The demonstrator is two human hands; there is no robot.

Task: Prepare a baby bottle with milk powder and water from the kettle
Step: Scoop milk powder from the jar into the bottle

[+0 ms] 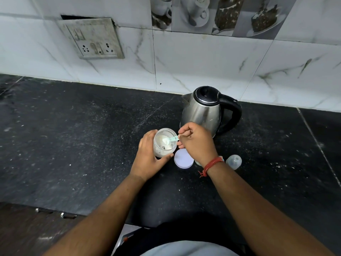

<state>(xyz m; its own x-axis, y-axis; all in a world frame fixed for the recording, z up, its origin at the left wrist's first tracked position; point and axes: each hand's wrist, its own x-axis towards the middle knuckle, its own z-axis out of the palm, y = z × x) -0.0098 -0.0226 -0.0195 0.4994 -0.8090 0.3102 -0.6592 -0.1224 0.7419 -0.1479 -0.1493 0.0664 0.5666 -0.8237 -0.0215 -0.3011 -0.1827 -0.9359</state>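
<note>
My left hand (147, 157) grips a clear jar of white milk powder (163, 145), tilted a little on the black counter. My right hand (195, 143) pinches a small teal scoop (172, 139) whose bowl, heaped with powder, sits inside the jar's mouth. The jar's round white lid (182, 159) lies flat just right of the jar. A steel kettle with a black lid and handle (204, 111) stands behind my right hand. The clear bottle cap with its teat (234, 161) lies right of my wrist. The bottle itself is mostly hidden under my right wrist.
The black stone counter (73, 145) is speckled with spilled powder. A tiled wall with a socket plate (94, 40) runs along the back. The counter's front edge (55, 209) lies at lower left.
</note>
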